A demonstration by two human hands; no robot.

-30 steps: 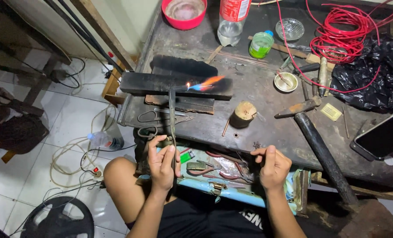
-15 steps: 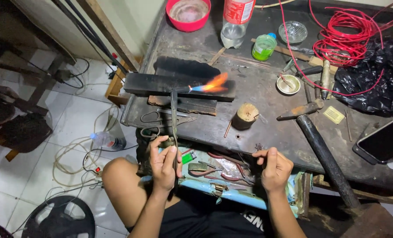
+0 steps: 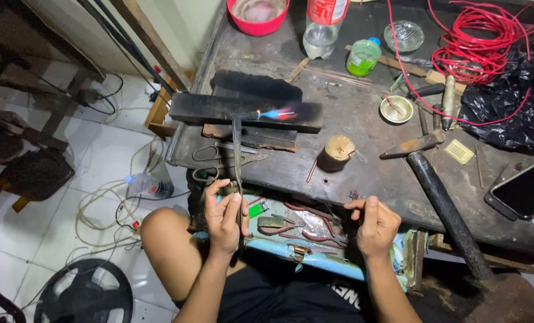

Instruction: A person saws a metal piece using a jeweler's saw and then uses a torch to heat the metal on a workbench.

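Fingers of the left hand [image 3: 224, 212] are wrapping closed around the handle of a slim torch [image 3: 237, 157], which is running up the frame from the lower middle to a blue and orange flame [image 3: 277, 114]. That flame is playing across a long charred black block [image 3: 243, 110] lying on the dark table [image 3: 362, 113], left of centre. Over at the lower right of centre, the right hand [image 3: 374, 226] is curling into a loose fist at the table's near edge, thumb and forefinger pinching together; whether anything is sitting between them is too small to tell. Just below the two hands, an open light blue drawer [image 3: 315, 258] is holding red-handled pliers [image 3: 306, 212] and a green lighter [image 3: 255, 209]. A short wooden stump [image 3: 337, 151] is standing near the centre of the table, well apart from the flame. To its right, a rusty hammer [image 3: 434, 179] is lying aslant. Along the top of the frame, a red bowl [image 3: 258, 14], a clear plastic bottle [image 3: 320, 30] and a small green jar [image 3: 362, 57] are standing, and a coil of red wire [image 3: 482, 42] is sprawling at the upper right beside a black plastic bag [image 3: 512, 107]. A dark phone [image 3: 524, 190] is resting at the right edge.
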